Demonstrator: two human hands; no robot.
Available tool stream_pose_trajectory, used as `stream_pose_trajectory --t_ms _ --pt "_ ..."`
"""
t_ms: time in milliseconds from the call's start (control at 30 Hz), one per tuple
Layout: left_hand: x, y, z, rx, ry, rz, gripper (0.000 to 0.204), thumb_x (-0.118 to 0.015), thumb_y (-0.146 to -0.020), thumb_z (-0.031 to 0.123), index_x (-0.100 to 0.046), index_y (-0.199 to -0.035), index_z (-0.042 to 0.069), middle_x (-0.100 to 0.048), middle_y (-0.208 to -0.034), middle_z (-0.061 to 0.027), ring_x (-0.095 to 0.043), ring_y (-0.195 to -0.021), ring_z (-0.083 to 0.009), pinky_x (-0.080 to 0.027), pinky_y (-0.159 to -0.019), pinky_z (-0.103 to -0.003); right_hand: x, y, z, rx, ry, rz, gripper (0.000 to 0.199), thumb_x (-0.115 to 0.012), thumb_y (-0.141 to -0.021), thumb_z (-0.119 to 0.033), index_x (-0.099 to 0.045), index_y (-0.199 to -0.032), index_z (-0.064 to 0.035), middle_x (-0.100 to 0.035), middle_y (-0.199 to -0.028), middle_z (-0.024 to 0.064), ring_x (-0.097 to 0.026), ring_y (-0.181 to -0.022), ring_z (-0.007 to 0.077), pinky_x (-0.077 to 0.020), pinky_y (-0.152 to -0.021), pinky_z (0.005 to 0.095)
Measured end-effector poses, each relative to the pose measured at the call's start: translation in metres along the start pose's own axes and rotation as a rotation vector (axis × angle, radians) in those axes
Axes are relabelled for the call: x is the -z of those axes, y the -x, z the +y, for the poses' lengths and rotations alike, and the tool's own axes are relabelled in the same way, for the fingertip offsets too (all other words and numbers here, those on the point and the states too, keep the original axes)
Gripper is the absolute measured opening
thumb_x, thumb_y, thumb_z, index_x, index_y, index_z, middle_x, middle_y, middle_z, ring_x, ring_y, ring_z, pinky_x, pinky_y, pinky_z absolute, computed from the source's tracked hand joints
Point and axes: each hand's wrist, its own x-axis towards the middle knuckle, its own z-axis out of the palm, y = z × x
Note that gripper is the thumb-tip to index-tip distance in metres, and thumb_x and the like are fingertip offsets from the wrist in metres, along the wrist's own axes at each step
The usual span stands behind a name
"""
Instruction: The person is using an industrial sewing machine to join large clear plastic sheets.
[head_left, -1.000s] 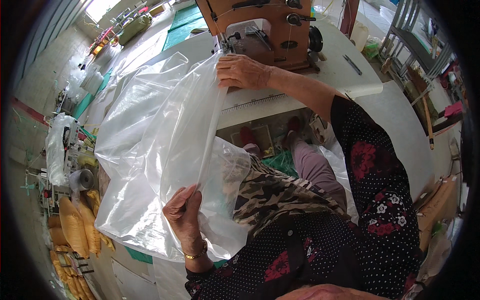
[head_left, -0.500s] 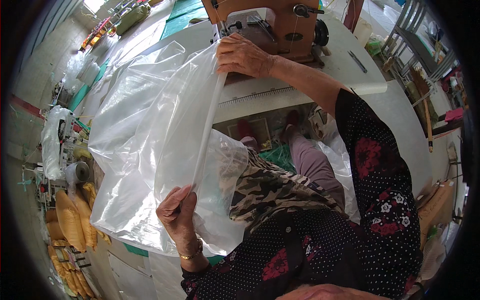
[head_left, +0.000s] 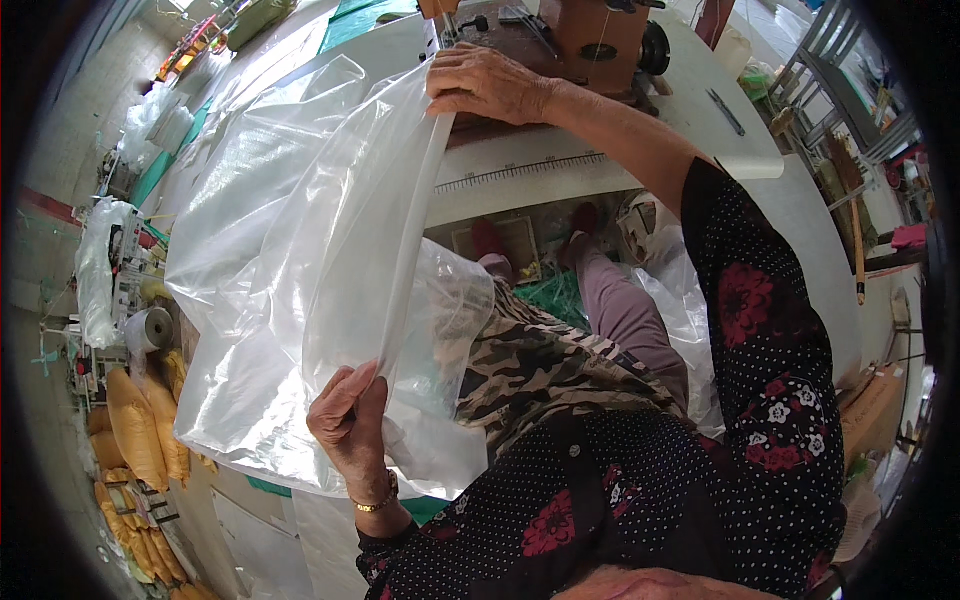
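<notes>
A large clear plastic sheet (head_left: 250,270) spreads over the table's left part and hangs down over my lap. Its edge is folded into a narrow strip running between my two hands. Low on that strip, my left hand (head_left: 348,405) pinches the edge between thumb and fingers. At the strip's upper end my right hand (head_left: 490,85) grips the plastic, fingers wrapped over it, close in front of the sewing machine (head_left: 590,50). The machine is brown, with a black handwheel (head_left: 654,48) on its right; its top lies outside the picture, and my right hand hides part of its base.
A ruler strip (head_left: 540,175) runs along the table's near edge. Dark tweezers or a similar slim tool (head_left: 726,112) lie on the table (head_left: 800,230) at right. Yellow stuffed bags (head_left: 135,430) and a plastic roll (head_left: 150,328) stand at left. A dark chair (head_left: 835,85) is at far right.
The view has shifted, so the sewing machine sits higher in the picture. Both hands keep their hold on the plastic sheet's folded edge, which stays stretched between them.
</notes>
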Motion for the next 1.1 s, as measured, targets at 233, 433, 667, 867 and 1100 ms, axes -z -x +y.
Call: stream_pose_trajectory --t_ms 233,433,667,867,1100 --pt "-0.012 0.011 -0.015 -0.24 -0.425 -0.206 0.028 -0.065 -0.074 -0.011 -0.07 -0.099 0.001 -0.047 -0.062 -0.0073 -0.049 -0.051 -0.0166 -0.038 -0.047 -0.028 -0.001 -0.005 -0.007 -0.094 -0.032 -0.05 0.026 -0.061 -0.089 -0.033 -0.053 -0.093 -0.008 -0.056 -0.086 0.0082 -0.057 -0.086 0.0267 -0.0432 -0.087 0.0372" --pt "-0.042 0.017 -0.041 -0.377 -0.45 -0.334 0.034 -0.063 -0.072 -0.009 -0.067 -0.104 0.002 -0.048 -0.063 -0.0082 -0.052 -0.05 -0.0219 -0.04 -0.045 -0.033 -0.006 0.007 -0.017 -0.058 0.257 0.156 0.029 -0.065 -0.085 -0.029 -0.051 -0.096 -0.0059 -0.054 -0.092 0.0089 -0.054 -0.087 0.0275 -0.0428 -0.084 0.0364" --pt "-0.064 0.027 -0.053 -0.435 -0.502 -0.407 0.041 -0.063 -0.072 -0.006 -0.063 -0.112 0.003 -0.048 -0.07 -0.0077 -0.055 -0.054 -0.0229 -0.043 -0.048 -0.035 -0.031 0.016 -0.06 -0.838 0.069 0.382 0.034 -0.069 -0.081 -0.032 -0.057 -0.09 -0.001 -0.06 -0.083 0.0178 -0.061 -0.08 0.0357 -0.0472 -0.073 0.0439" --pt "-0.085 0.027 -0.058 -0.455 -0.488 -0.401 0.043 -0.063 -0.071 -0.005 -0.063 -0.113 0.003 -0.048 -0.07 -0.0077 -0.054 -0.054 -0.0234 -0.044 -0.047 -0.035 -0.058 0.026 -0.057 -0.905 -0.258 0.522 0.036 -0.061 -0.086 -0.029 -0.063 -0.08 0.0062 -0.064 -0.068 0.0142 -0.061 -0.063 0.0196 -0.0482 -0.062 0.0341" --pt "-0.091 0.02 -0.056 -0.47 -0.54 -0.376 0.034 -0.061 -0.075 -0.009 -0.066 -0.106 0.003 -0.046 -0.065 -0.009 -0.051 -0.05 -0.0237 -0.04 -0.045 -0.035 -0.069 0.027 -0.057 -0.942 -0.452 0.614 0.031 -0.059 -0.089 -0.026 -0.061 -0.08 0.0037 -0.054 -0.06 0.0045 -0.049 -0.058 0.0097 -0.0411 -0.056 0.0301"
